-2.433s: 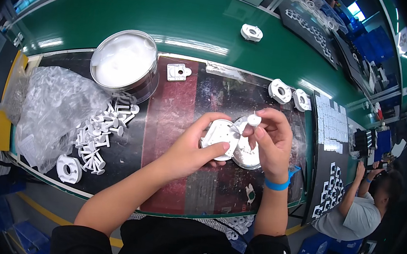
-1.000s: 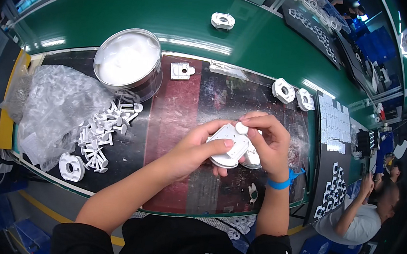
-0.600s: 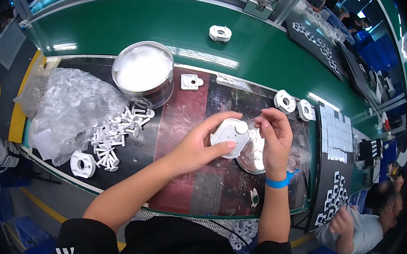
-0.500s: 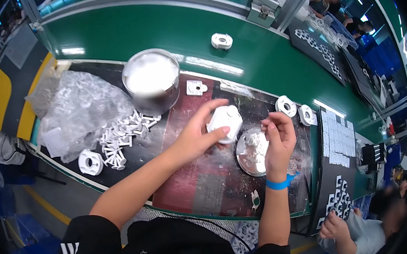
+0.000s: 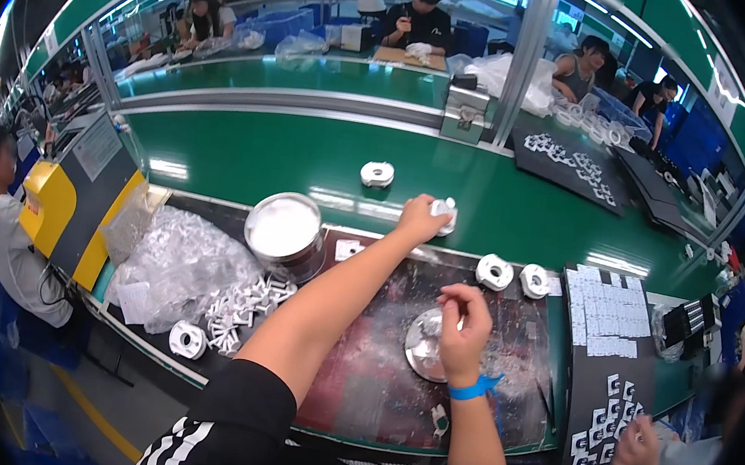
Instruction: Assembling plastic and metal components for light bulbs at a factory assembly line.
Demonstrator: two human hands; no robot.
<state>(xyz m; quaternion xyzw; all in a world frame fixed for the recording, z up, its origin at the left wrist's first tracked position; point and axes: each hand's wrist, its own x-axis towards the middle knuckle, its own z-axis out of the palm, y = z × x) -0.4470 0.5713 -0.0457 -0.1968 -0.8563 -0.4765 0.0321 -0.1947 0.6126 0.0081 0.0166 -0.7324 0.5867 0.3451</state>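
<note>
My left hand (image 5: 421,220) reaches far forward, closed on a white plastic housing (image 5: 446,216) at the near edge of the green surface (image 5: 282,148). Beyond it, another white housing with a central hole (image 5: 377,175) lies on that surface. My right hand (image 5: 463,331), with a blue band at its wrist, hovers over a shiny round dish (image 5: 419,354). Its fingers are curled toward the thumb; anything between them is too small to make out. Two white ring-shaped parts, one nearer (image 5: 494,272) and one further right (image 5: 535,281), lie beyond the right hand.
Left of my left arm stand a metal tin (image 5: 285,229), a transparent plastic bag (image 5: 182,255) and a pile of white pins (image 5: 244,310). A yellow and black machine (image 5: 80,195) is at the left. Another person's hand (image 5: 639,445) is over a black board (image 5: 593,406) of small parts.
My left hand has carried the white housing forward from the work mat to the green surface. My right hand stays near the dish, fingers curled. The view has tilted up.
</note>
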